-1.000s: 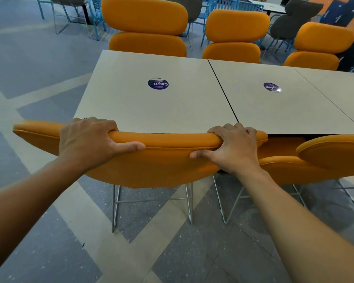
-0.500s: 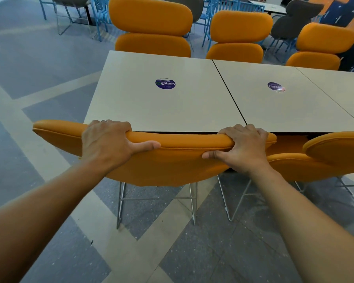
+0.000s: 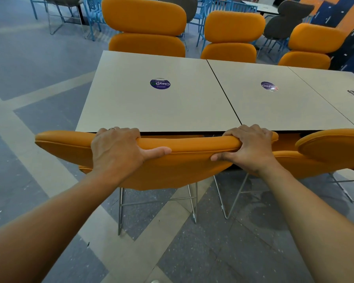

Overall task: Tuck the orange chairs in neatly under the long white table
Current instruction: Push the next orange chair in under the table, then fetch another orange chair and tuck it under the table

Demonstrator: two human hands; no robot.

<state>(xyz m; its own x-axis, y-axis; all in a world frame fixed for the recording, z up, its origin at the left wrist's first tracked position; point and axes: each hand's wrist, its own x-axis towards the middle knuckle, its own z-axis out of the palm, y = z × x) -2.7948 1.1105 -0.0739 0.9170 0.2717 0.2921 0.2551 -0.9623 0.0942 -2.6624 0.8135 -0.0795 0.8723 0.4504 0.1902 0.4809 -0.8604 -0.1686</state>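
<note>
Chair: the back [image 3: 172, 166] lies with its long axis from 9 to 3 o'clock, along the near edge of the table [image 3: 161, 111]. Its 9 o'clock end juts past the table corner.
Left hand: [image 3: 117, 152] fingers curled over the top rim, thumb along the rear face, gripping left of mid-back.
Right hand: [image 3: 247, 148] same grip, close to the 3 o'clock end.
Push line: the table lies at 12 o'clock from both hands, about equally near. The chair probably needs nudging toward 3 o'clock.
Neighbour: a second chair [image 3: 331, 148] sits just beside, at 3 o'clock.
Writing: the sticker [image 3: 160, 84] reads "ClayG", its small print illegible.
</note>
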